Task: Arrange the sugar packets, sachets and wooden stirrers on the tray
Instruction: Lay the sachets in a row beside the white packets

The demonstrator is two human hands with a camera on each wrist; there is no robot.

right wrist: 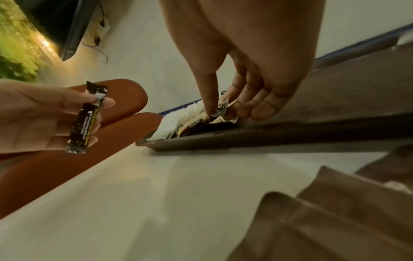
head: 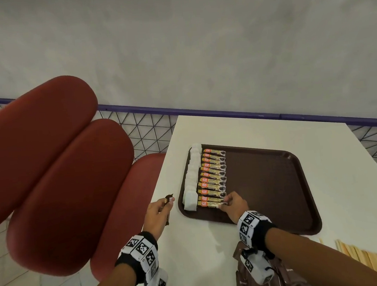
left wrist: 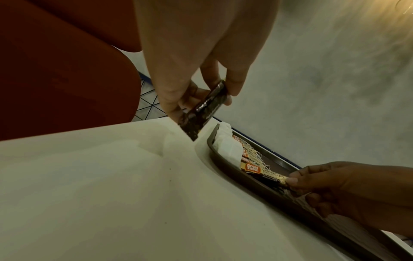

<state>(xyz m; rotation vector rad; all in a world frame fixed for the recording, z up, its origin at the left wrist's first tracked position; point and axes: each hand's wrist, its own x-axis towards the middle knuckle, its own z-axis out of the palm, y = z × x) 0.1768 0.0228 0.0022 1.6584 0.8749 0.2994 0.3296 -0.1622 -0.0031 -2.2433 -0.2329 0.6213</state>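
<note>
A brown tray (head: pixel 275 181) lies on the white table (head: pixel 213 252). Along its left side runs a column of white sugar packets (head: pixel 192 178), and beside it a column of several gold coffee sachets (head: pixel 213 176). My right hand (head: pixel 232 203) pinches the right end of the nearest sachet (left wrist: pixel 263 174), which lies flat in the tray's near-left corner. My left hand (head: pixel 159 212) hovers left of the tray, off the table edge, gripping a dark sachet (left wrist: pixel 201 109) upright. Wooden stirrers (head: pixel 365 257) lie at the table's near-right edge.
Brown paper packaging (head: pixel 270 277) sits on the table under my right forearm. Red cushioned seats (head: pixel 58 174) stand to the left. A purple rail with wire mesh (head: pixel 181 112) runs behind the table against a grey wall.
</note>
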